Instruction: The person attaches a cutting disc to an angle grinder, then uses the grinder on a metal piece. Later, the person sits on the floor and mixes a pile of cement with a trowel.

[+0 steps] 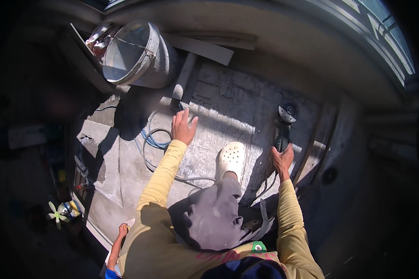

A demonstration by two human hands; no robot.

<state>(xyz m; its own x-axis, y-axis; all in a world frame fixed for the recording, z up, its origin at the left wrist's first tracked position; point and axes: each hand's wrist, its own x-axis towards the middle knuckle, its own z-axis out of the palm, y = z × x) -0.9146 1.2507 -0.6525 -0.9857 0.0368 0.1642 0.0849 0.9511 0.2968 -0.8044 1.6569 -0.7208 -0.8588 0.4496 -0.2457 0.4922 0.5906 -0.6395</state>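
My right hand (pixel 283 160) is wrapped round the rear body of a dark angle grinder (pixel 284 132). The grinder's metal guard and disc end point away from me, over the scratched floor sheet. From its back end a dark cord runs down past my right forearm. Out in front on the left, my left hand (pixel 184 128) holds nothing, its fingers spread and partly bent. Loops of blue and grey cable (pixel 156 142) lie on the floor just left of that hand. Between my arms a cream clog (pixel 232 158) covers my foot on the sheet.
A large white bucket (pixel 146 56) with a wire handle leans at the far left. Beside it are a pipe (pixel 185 76) and flat boards (pixel 202 49). Broken slabs (pixel 102 162) and a small fan (pixel 57 215) lie left. Another person's hand (pixel 124 229) shows lower left.
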